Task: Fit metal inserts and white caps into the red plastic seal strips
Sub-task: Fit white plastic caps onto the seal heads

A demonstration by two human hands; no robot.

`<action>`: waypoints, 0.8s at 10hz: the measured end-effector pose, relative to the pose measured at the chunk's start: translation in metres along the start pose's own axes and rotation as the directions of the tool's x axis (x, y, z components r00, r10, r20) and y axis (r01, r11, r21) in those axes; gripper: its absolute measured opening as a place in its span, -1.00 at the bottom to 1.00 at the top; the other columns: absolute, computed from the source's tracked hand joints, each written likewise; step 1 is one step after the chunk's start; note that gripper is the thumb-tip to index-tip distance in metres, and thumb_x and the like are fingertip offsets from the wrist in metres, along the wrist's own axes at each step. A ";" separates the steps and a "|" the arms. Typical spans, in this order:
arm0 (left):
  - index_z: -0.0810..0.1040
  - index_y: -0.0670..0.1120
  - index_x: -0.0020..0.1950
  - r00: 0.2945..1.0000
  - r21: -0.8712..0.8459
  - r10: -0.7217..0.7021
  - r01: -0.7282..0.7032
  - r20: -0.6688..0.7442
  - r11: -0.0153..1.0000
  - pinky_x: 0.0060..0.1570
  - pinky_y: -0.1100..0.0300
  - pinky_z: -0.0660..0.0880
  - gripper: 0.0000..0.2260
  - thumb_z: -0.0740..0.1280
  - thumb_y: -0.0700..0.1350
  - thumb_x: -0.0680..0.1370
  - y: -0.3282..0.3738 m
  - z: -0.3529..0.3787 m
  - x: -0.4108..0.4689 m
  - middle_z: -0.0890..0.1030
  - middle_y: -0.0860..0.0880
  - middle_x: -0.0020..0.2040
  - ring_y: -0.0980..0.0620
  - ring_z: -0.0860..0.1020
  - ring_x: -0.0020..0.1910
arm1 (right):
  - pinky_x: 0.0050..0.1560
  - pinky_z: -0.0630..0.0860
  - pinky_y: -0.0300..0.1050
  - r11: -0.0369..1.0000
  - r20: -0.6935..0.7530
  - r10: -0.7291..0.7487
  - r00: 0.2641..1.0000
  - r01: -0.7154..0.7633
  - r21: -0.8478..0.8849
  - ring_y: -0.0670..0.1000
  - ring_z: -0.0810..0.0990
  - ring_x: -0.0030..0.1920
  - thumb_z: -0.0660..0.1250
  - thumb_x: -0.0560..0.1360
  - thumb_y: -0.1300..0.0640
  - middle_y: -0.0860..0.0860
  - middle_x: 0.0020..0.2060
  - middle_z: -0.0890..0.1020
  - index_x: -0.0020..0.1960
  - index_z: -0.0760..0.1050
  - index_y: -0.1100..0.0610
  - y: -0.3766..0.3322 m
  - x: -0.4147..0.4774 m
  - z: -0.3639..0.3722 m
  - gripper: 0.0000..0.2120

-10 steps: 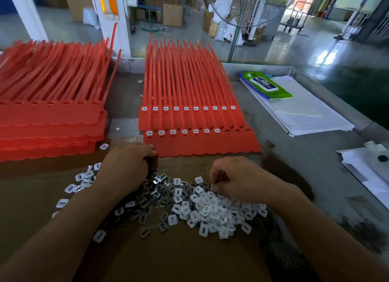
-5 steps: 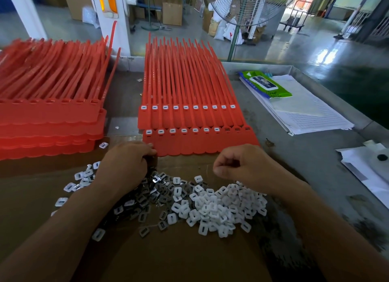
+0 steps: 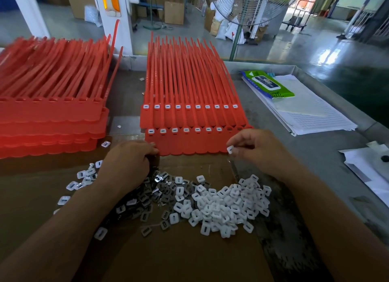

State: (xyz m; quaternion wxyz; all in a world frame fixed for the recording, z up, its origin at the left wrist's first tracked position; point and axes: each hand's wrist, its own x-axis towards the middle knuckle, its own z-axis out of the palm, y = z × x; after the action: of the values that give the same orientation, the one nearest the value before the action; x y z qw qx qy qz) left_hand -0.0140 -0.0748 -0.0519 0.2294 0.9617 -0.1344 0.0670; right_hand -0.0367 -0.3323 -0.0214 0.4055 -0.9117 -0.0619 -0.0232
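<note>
Seven capped, three to go on the front red seal strip [image 3: 189,144] (rear strip [image 3: 189,118] looks full). Right hand [image 3: 259,149] pinches a white cap [image 3: 229,149] just beside the uncapped end. Left hand [image 3: 128,161] curls onto the metal inserts [image 3: 156,190], grip unclear.

The left hand [image 3: 128,166] is lying knuckles-up over the far edge of the metal inserts [image 3: 151,195], hiding its own fingertips, so whether it is gripping anything is not showing. The right hand [image 3: 259,151] is covering the right corner of the front red seal strips [image 3: 189,145] and part of the white cap [image 3: 229,149] it is pinching, and the uncapped sockets [image 3: 229,129] beside it are looking too dark to tell their contents. The stack of red strips [image 3: 48,121] is running off the left edge, both forearms [image 3: 52,239] are running off the bottom, and the wipes pack [image 3: 267,85] is showing print too small to read.
</note>
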 end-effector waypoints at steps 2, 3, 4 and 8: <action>0.58 -0.07 0.13 1.000 0.005 0.004 -0.004 0.000 1.000 0.26 0.14 0.29 -0.64 0.20 -0.35 0.43 -0.001 0.000 0.000 0.52 0.03 0.23 0.03 0.43 0.26 | -0.26 0.50 -0.34 0.998 -0.065 0.067 0.996 -0.067 0.010 -0.16 0.58 -0.32 0.37 0.44 0.28 -0.03 -0.32 0.62 -0.27 0.50 -0.01 0.002 0.013 -0.009 -0.79; 0.58 -0.07 0.13 1.000 0.003 -0.001 0.001 0.006 1.000 0.29 0.11 0.30 -0.63 0.20 -0.36 0.42 0.000 0.000 0.001 0.52 0.03 0.24 0.03 0.43 0.26 | -0.18 0.43 -0.29 0.995 -0.138 0.062 0.988 -0.071 -0.065 -0.15 0.53 -0.20 0.36 0.44 0.26 -0.10 -0.27 0.58 -0.25 0.51 -0.01 0.004 0.021 -0.013 -0.81; 0.58 -0.07 0.13 1.000 -0.003 -0.005 0.005 0.006 1.000 0.29 0.08 0.31 -0.63 0.20 -0.36 0.42 0.000 0.000 0.000 0.52 0.02 0.23 0.02 0.43 0.26 | -0.22 0.37 -0.32 0.991 -0.200 0.071 0.977 -0.091 -0.093 -0.21 0.48 -0.22 0.36 0.45 0.23 -0.15 -0.28 0.56 -0.23 0.51 -0.01 0.008 0.032 -0.015 -0.83; 0.59 -0.07 0.12 1.000 -0.015 -0.008 0.008 -0.008 1.000 0.28 0.12 0.31 -0.64 0.21 -0.36 0.42 -0.001 0.002 0.001 0.53 0.02 0.22 0.02 0.44 0.25 | -0.05 0.30 -0.23 0.970 -0.204 0.094 0.974 -0.136 -0.200 -0.10 0.44 -0.11 0.34 0.47 0.21 -0.04 -0.15 0.52 -0.17 0.50 0.03 0.025 0.063 -0.001 -0.90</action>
State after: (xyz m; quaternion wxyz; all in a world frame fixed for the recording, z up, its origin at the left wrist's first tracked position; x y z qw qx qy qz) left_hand -0.0124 -0.0752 -0.0539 0.2374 0.9602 -0.1302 0.0687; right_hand 0.0296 -0.3439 -0.0336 0.3105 -0.9453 0.0337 -0.0943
